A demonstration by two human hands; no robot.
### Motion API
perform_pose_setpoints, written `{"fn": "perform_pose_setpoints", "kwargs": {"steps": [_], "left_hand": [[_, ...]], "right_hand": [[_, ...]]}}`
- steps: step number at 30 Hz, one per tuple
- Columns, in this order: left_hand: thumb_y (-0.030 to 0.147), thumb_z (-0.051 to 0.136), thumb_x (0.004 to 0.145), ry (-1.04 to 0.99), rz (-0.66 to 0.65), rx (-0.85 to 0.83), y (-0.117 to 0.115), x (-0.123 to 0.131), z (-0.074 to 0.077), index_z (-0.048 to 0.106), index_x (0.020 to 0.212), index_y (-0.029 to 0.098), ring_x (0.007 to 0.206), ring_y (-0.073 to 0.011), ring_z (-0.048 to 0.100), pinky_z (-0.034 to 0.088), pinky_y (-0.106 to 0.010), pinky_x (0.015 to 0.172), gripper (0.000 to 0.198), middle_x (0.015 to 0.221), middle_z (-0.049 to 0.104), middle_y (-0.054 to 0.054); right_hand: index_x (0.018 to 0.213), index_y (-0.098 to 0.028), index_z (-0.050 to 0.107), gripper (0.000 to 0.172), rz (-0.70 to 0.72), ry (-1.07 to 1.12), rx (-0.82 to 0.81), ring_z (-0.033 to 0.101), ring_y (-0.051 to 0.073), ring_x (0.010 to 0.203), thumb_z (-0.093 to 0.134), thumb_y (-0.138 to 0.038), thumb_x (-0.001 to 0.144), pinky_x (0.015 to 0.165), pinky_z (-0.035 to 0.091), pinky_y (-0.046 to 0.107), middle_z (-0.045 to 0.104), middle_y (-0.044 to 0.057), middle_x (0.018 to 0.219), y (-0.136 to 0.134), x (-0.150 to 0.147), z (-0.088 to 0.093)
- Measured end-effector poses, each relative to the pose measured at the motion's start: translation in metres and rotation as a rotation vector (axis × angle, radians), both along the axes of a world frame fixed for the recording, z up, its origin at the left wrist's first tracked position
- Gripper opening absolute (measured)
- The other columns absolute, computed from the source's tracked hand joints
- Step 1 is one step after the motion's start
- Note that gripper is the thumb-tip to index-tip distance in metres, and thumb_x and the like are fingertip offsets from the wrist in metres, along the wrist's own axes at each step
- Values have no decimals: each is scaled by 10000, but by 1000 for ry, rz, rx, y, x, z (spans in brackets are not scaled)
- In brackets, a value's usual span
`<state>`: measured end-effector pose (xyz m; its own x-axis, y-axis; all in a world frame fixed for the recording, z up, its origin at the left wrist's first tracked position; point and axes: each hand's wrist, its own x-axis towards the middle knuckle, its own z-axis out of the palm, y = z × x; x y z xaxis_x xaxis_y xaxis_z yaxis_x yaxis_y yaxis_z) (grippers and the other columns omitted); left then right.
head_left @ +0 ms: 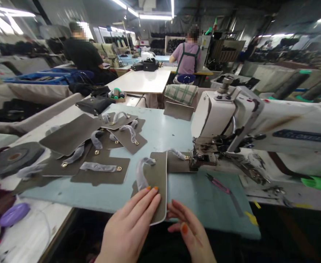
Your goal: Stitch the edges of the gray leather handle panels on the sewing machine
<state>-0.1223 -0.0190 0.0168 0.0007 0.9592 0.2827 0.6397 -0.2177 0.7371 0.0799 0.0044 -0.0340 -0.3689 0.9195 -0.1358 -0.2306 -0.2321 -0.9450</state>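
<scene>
A grey-brown panel (160, 175) with a white edge and a plastic-wrapped strap (142, 174) lies at the front edge of the light blue table. My left hand (130, 223) rests on its lower part, the fingers stretched and side by side on top. At the panel's right edge is my right hand (189, 230), its fingers apart and slightly bent; whether the fingertips touch the panel's underside is hidden. Another panel (178, 166) with a wrapped strap and gold buckle lies behind, its right end at the sewing machine's (204, 157) needle area.
Several panels with wrapped straps (103, 175) are spread at the left. Pink-handled snips (217, 183) lie at the right, below the machine. A grey tape roll (14, 157) and a purple object (14, 214) are far left. Two people (82, 54) sit further back.
</scene>
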Motion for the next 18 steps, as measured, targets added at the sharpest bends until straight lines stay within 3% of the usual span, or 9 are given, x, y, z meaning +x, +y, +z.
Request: {"fn": "perform_pose_setpoints", "kwargs": {"steps": [2, 5, 7, 9, 11, 13, 15, 18], "left_hand": [[190, 584, 837, 18, -66, -123, 3, 18, -30, 576, 1309, 358, 1296, -335, 515, 383, -479, 1113, 501, 1374, 579, -25], [200, 585, 838, -73, -146, -215, -5, 45, -79, 531, 1369, 308, 1355, -340, 442, 348, -522, 1123, 544, 1476, 472, -59], [254, 638, 817, -267, -70, -213, -19, 55, -102, 577, 1342, 300, 1378, -346, 405, 311, -522, 1143, 531, 1499, 453, -80], [336, 705, 771, -510, 139, -253, -32, 59, -113, 647, 1259, 305, 1363, -365, 417, 329, -521, 1134, 492, 1453, 507, -96], [423, 742, 733, -779, 339, -400, -40, 60, -114, 671, 1196, 312, 1317, -382, 468, 404, -533, 1082, 481, 1372, 574, -99], [497, 750, 711, -1081, 392, -582, -38, 61, -106, 683, 1149, 309, 1276, -392, 509, 469, -544, 1012, 481, 1321, 614, -98], [529, 740, 717, -1329, 334, -687, -29, 63, -93, 708, 1097, 301, 1301, -390, 485, 486, -535, 991, 444, 1338, 610, -94], [528, 725, 743, -1500, 153, -730, -7, 67, -72, 697, 1146, 317, 1361, -355, 425, 460, -483, 1035, 456, 1393, 573, -84]], "right_hand": [[1335, -194, 557, 705, 22, -20, -60, 658, 283, 1048, 609, -666, 815, 741, 589, 344, 629, 170, 1263, -3, -9, 3], [1228, -162, 645, 620, -104, -222, -144, 682, 253, 919, 580, -645, 845, 702, 582, 326, 686, 143, 1123, 1, -4, -12], [1126, -135, 698, 596, -173, -325, -138, 681, 241, 847, 556, -647, 857, 672, 573, 313, 708, 127, 1009, 3, 8, -24], [1092, -121, 710, 563, -165, -388, -90, 675, 226, 803, 529, -615, 891, 647, 559, 290, 712, 114, 942, 4, 21, -27], [1096, -124, 707, 484, -119, -442, -6, 672, 215, 800, 506, -534, 937, 678, 551, 283, 716, 108, 929, 3, 27, -19], [1102, -145, 708, 382, -69, -486, 99, 678, 214, 849, 496, -432, 966, 766, 544, 291, 725, 104, 956, 2, 28, -6], [1109, -181, 711, 305, -11, -493, 210, 680, 212, 919, 495, -343, 968, 849, 526, 291, 730, 92, 1005, 2, 25, 8], [1127, -216, 707, 286, 56, -455, 334, 684, 207, 940, 489, -286, 955, 871, 524, 285, 732, 76, 1035, 4, 20, 21]]}}
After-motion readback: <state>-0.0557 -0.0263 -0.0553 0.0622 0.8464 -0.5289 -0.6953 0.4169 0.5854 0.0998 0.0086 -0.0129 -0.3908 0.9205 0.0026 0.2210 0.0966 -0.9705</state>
